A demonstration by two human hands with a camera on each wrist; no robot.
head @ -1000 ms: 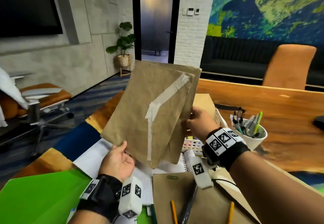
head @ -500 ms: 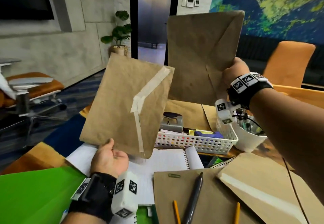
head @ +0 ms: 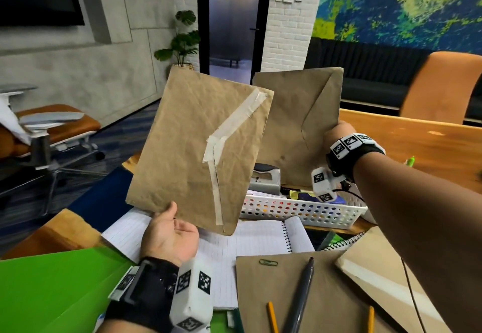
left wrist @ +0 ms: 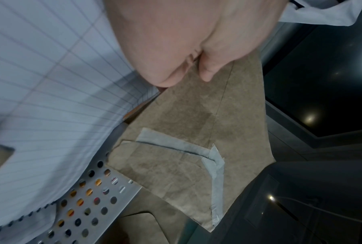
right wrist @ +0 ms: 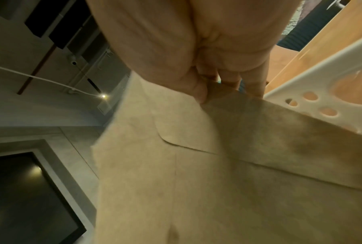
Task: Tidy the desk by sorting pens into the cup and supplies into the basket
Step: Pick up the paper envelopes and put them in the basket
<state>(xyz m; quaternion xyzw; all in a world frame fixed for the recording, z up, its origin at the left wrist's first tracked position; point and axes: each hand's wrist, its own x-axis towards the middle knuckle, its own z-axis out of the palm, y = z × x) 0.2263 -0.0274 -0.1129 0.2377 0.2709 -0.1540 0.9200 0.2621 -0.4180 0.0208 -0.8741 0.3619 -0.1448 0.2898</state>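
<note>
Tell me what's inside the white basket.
In the white perforated basket a grey hole punch and yellow and blue items show; the plain brown envelope covers the rest.

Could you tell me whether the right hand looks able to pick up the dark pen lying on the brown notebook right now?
Probably not yet: the right hand grips an envelope, though the dark pen lies uncovered.

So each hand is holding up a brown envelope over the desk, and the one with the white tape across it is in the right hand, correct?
Not quite. The taped envelope is pinched by the left hand, as the head and left wrist views show. The right hand holds the plain envelope, which has no tape. The rest stands: both are held up over the desk.
</note>
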